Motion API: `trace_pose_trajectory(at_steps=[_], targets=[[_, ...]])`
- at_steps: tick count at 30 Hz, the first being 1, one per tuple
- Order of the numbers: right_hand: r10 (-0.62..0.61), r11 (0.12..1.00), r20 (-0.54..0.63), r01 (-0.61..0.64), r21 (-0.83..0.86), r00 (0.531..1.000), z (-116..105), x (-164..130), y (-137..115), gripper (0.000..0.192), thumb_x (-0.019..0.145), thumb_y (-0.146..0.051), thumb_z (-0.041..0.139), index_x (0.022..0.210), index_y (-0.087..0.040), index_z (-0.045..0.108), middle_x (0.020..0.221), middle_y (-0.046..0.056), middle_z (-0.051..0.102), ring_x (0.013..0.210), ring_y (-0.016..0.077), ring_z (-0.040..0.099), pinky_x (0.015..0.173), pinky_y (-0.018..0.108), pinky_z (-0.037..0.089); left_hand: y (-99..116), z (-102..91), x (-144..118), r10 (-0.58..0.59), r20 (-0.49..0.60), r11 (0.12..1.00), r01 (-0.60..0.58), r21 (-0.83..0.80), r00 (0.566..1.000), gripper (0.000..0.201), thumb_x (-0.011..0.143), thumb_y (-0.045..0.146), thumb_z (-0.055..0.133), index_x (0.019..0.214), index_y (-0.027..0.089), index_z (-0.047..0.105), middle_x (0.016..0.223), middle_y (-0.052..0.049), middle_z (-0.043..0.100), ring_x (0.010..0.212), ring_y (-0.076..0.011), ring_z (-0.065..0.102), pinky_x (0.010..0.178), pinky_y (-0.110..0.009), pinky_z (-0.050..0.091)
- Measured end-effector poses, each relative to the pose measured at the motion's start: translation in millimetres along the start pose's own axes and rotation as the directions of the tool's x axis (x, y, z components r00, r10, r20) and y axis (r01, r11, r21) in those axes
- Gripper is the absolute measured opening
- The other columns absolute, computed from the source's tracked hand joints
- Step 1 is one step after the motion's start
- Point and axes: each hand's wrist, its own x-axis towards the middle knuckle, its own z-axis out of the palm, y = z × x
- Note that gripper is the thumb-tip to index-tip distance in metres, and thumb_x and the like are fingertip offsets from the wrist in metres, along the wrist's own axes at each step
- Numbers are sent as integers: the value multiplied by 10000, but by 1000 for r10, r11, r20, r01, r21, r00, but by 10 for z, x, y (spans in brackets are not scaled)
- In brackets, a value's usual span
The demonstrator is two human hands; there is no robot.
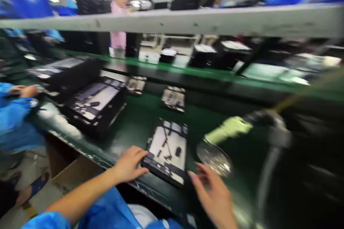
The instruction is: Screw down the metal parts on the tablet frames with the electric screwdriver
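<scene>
A shallow black tray point(169, 146) lies on the green bench in front of me, holding pale sheets, thin dark strips and a small dark oval part. My left hand point(131, 164) grips its near left corner, thumb along the near side and fingers at the left edge. Off the tray's right side is my right hand point(211, 191), fingers apart and slightly curled, with nothing visible in them. Just beyond that hand, a lamp or magnifier with a pale green handle point(228, 128) and a shiny round head point(215, 157) hangs over the bench. The picture is blurred.
Stacked black trays point(99, 103) stand at left, beside a co-worker's blue sleeve point(16, 121). Two smaller part-filled trays point(173, 98) point(136, 85) lie farther back. A pale shelf beam point(172, 21) crosses above. A grey flexible arm point(268, 175) rises at right. A cardboard box point(72, 168) sits below the bench.
</scene>
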Motion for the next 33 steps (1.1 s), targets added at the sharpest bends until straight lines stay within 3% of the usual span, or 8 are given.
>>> trace_pose_trajectory(at_steps=[3, 5, 8, 15, 20, 26, 30, 33], targets=[[97, 995, 304, -86, -50, 948, -47, -328, -64, 473, 925, -451, 678, 1344, -241, 608, 1151, 104, 703, 894, 242, 714, 813, 396, 621, -70, -175, 117, 79, 103, 996, -82, 28, 992, 585, 885, 377, 775, 1411, 229, 564, 1262, -111, 648, 1138, -299, 585, 1017, -481, 504], [119, 991, 391, -84, -104, 913, -10, -370, -149, 581, 882, -433, 740, 1404, -248, 563, 1257, 121, 667, 1095, 298, 694, 945, 448, 595, -92, -236, 204, 118, 187, 989, -133, 71, 975, 597, 885, 381, 774, 1422, 224, 563, 1231, -106, 642, 1098, -295, 587, 974, -472, 510], [168, 978, 439, -92, -189, 882, 43, -316, -254, 680, 842, -390, 791, 1443, -252, 506, 1286, 124, 633, 1156, 333, 671, 973, 483, 573, -58, -286, 285, 130, 289, 975, -176, 137, 948, 651, 859, 392, 800, 1439, 223, 558, 1192, -95, 636, 1064, -293, 597, 937, -456, 512], [170, 965, 445, -57, -255, 879, 55, -246, -272, 497, 828, -366, 818, 1241, -231, 576, 1178, 86, 639, 1039, 302, 693, 860, 425, 562, -6, -297, 325, 135, 319, 975, -183, 127, 938, 442, 898, 383, 755, 1298, 248, 623, 1134, -67, 636, 1010, -267, 626, 879, -404, 507], [144, 978, 485, -50, -202, 863, 5, -145, -231, 521, 774, -415, 869, 1200, -254, 616, 1134, 51, 646, 999, 271, 693, 830, 373, 538, -22, -316, 294, 111, 308, 984, -148, 99, 945, 412, 911, 391, 743, 1279, 256, 616, 1129, -62, 640, 1011, -260, 626, 888, -401, 499], [153, 987, 392, -160, -15, 907, 51, -144, -123, 585, 819, -405, 819, 1332, -245, 587, 1025, 31, 690, 774, 185, 644, 735, 326, 517, 355, -458, 588, 121, 303, 964, -185, 193, 945, 333, 956, 487, 674, 1151, 218, 653, 1114, -79, 628, 1030, -275, 577, 865, -405, 477], [167, 971, 325, -213, 110, 931, 112, -199, -38, 418, 883, -380, 740, 1258, -230, 633, 894, 4, 668, 630, 132, 558, 663, 293, 495, 638, -269, 844, 126, 352, 925, -238, 296, 928, 233, 976, 413, 652, 1030, 187, 666, 1040, -97, 640, 1006, -297, 576, 849, -425, 467], [152, 967, 302, -204, 150, 941, 137, -214, -10, 365, 904, -372, 715, 1231, -223, 651, 893, 6, 670, 624, 124, 561, 672, 286, 506, 675, -66, 909, 105, 341, 936, -209, 285, 934, 153, 975, 325, 653, 984, 172, 660, 1032, -104, 652, 999, -288, 587, 868, -424, 470]])
